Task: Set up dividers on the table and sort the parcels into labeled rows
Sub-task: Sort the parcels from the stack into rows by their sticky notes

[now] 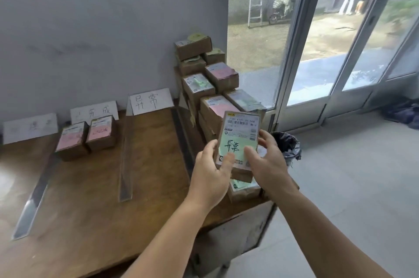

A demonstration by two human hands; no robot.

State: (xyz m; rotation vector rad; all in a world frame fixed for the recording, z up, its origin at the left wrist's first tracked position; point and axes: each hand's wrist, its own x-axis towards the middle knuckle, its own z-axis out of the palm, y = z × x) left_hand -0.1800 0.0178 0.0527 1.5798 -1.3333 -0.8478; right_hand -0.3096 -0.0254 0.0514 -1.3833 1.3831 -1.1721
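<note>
Both hands, left [212, 170] and right [265, 159], had their grip clasped around a flat brown cardboard parcel with a green label [239, 139], held above the brown wooden surface's [154, 164] right edge beside stacked cardboard boxes [210, 78]. Its long axis pointed away, tilted upward; bare wood lay leftward between clear dividers [125, 164].

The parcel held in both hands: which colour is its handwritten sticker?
Light green, seen in the head view on the held parcel.

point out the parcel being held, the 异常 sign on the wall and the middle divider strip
held parcel [239, 139], head view, on its green label
异常 sign [150, 101], head view, centre of the paper
middle divider strip [126, 171], head view, mid-length of the strip
</note>
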